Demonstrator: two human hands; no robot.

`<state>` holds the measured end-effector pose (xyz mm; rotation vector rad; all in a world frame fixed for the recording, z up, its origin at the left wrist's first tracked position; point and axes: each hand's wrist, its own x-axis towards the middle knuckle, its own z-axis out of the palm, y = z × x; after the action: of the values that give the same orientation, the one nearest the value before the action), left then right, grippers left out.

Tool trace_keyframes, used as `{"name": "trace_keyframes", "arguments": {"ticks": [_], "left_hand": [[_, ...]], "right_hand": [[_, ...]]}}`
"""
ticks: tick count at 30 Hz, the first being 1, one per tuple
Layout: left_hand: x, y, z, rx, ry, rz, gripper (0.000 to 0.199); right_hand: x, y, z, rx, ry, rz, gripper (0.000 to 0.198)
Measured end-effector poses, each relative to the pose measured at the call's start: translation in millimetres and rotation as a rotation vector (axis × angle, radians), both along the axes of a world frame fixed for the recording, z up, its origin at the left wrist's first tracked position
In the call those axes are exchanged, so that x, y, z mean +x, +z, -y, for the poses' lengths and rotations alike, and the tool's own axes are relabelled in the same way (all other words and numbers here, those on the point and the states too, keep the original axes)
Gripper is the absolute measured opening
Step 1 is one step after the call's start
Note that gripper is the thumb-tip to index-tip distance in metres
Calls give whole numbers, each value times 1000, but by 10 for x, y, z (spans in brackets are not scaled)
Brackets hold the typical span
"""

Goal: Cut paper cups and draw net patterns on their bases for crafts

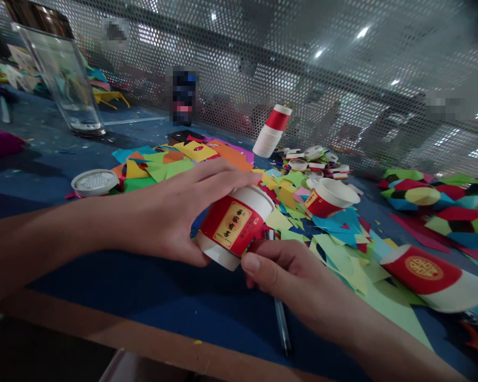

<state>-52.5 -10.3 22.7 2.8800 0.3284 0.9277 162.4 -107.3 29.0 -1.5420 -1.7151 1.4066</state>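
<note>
Around the upper and left side of a red and white paper cup (231, 223) curves my left hand (183, 212), thumb beneath and fingers over the top. The cup is tilted, its rim up and to the right, with a gold label of dark characters facing me. My right hand (282, 273) is closed against the lower right of the cup, thumb at its bottom edge; the curled fingertips are partly hidden. A clear pen (281, 323) shows below my right hand, its middle covered by the hand. Another paper cup (321, 207) lies tilted on paper scraps to the right.
Coloured paper scraps (163, 167) cover the table's middle. A stack of paper cups (273, 130) and a pile of cut cup pieces (313, 162) stand behind. To the right are a red cup (434, 273) and paper shapes (434, 193). A glass bottle (63, 79) stands left.
</note>
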Motion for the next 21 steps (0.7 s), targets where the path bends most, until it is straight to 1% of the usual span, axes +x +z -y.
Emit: {"name": "trace_keyframes", "arguments": {"ticks": [4,8,13,17,21], "left_hand": [[-2,-26,5,-6,-6,-20,90],[9,-23,19,7,-22,-37,89],[15,-33,14,12,1,-18,88],[14,-46,-5,17,-32,9,86],[12,-39,-8,-1,-21,-19,88]], "right_hand": [[-23,8,2,9,23,51,55],[-44,3,14,3,15,81,54],[-57,-13,11,18,11,34,50],[-67,0,-4,34,1,25,47],[-67,9,1,31,7,41,49]]}}
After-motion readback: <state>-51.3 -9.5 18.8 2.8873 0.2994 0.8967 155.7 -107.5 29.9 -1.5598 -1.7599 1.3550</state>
